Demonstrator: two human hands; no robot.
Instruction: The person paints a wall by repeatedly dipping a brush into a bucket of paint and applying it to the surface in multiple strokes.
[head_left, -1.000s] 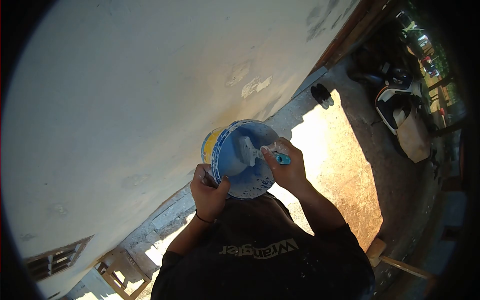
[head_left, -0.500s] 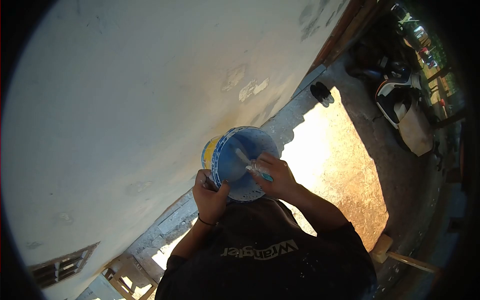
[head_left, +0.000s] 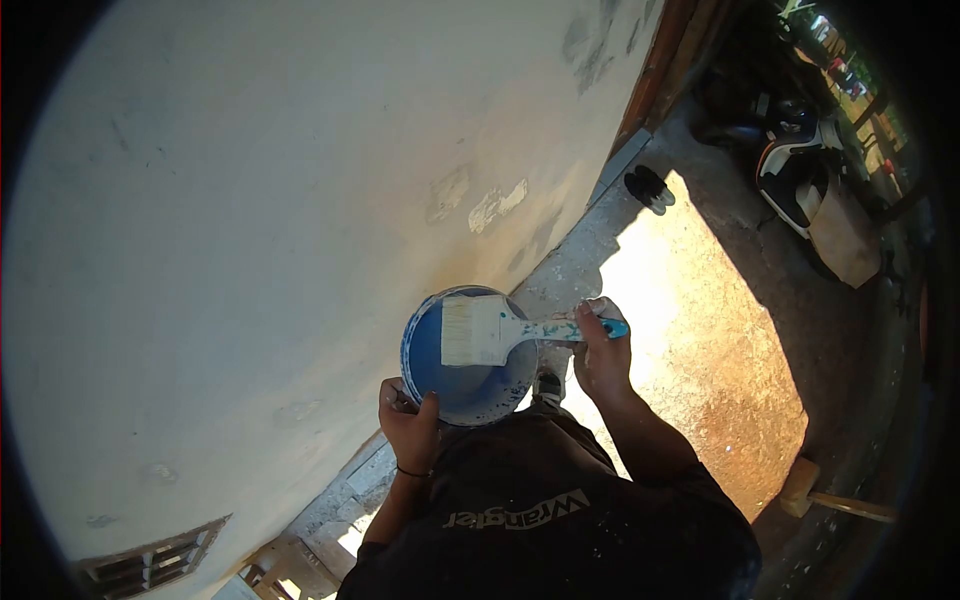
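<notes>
A blue bucket with paint-spattered rim hangs in front of my body, close to the wall. My left hand is closed on the rim at its lower left. In my right hand is a wide paintbrush, gripped by its white and turquoise-stained handle. The brush lies level above the bucket's mouth, its pale bristles pointing left. Part of the bucket's inside is hidden beneath the brush head.
A pale wall with peeling patches fills the left. Black shoes stand on the concrete floor near the wall. A motor scooter is parked at upper right. A wooden-handled mallet lies at lower right.
My right hand has drawn the brush up out of the bucket and turned it flat over the opening. The bucket's mouth now faces more upward.
</notes>
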